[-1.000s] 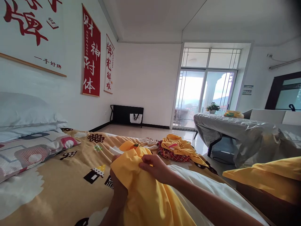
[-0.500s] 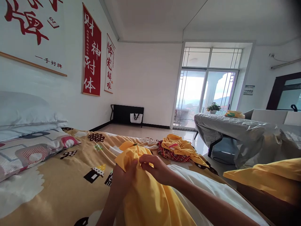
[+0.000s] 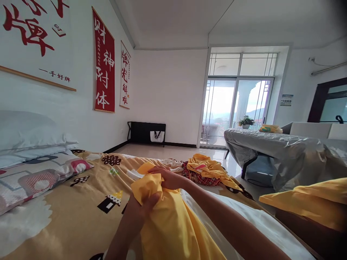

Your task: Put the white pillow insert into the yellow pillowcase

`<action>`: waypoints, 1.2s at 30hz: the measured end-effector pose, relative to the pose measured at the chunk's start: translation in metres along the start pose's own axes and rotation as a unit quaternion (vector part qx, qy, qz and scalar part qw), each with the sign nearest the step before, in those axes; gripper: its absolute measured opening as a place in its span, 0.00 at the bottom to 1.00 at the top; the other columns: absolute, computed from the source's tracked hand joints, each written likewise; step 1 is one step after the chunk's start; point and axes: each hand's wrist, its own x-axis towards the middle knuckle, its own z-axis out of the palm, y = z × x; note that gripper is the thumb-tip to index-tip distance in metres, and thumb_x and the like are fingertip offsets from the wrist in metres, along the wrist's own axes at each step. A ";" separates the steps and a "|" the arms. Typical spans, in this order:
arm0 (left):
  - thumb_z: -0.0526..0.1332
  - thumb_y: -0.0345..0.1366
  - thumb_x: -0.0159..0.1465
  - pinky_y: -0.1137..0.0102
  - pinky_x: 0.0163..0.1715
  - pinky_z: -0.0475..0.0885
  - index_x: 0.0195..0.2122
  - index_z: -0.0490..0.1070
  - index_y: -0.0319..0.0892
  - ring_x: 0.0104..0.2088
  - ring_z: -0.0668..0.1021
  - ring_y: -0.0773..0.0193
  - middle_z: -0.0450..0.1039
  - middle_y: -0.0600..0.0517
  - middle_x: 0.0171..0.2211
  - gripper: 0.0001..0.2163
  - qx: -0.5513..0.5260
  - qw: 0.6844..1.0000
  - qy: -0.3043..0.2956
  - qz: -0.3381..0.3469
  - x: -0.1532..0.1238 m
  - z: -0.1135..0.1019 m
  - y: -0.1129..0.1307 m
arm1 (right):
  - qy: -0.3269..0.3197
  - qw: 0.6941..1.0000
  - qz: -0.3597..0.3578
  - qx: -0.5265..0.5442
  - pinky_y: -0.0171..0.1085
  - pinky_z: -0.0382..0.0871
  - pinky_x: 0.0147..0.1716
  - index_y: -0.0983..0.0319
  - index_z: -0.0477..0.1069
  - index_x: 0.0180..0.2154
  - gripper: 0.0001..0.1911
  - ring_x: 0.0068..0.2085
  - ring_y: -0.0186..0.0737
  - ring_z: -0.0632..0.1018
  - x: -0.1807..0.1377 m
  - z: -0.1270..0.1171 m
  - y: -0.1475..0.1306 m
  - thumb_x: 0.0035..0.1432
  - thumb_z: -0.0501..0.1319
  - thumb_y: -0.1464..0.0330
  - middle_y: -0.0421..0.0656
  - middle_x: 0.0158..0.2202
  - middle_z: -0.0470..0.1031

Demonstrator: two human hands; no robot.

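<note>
A yellow shirt (image 3: 176, 220) with a collar hangs in folds over the near part of the bed. My left hand (image 3: 143, 209) grips it just below one side of the collar, the thumb pressed on the cloth. At the far side of the collar, my right hand (image 3: 168, 177) is closed on the fabric; its fingertips are partly hidden by the folds. White cloth (image 3: 217, 206) lies beneath my right forearm.
Beyond my hands, a pile of yellow clothing (image 3: 204, 166) rests on red plaid cloth (image 3: 199, 176). Pillows (image 3: 32, 130) lie at the left of the patterned bed (image 3: 78, 213). A plastic-covered table (image 3: 260, 139) stands right, and more yellow cloth (image 3: 311, 200) shows at the right edge.
My right hand has moved from the front of the collar to its far side. The collar piece by my left hand now stands up and folds toward me.
</note>
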 end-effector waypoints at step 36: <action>0.70 0.37 0.43 0.69 0.36 0.75 0.31 0.72 0.38 0.43 0.78 0.52 0.77 0.50 0.30 0.15 -0.185 0.979 0.067 -0.058 0.030 -0.031 -0.016 | 0.164 0.965 0.204 0.016 0.33 0.54 0.31 0.62 0.70 0.25 0.07 0.30 0.32 0.68 -0.019 0.018 -0.082 0.51 0.64 0.66 0.39 0.28 0.71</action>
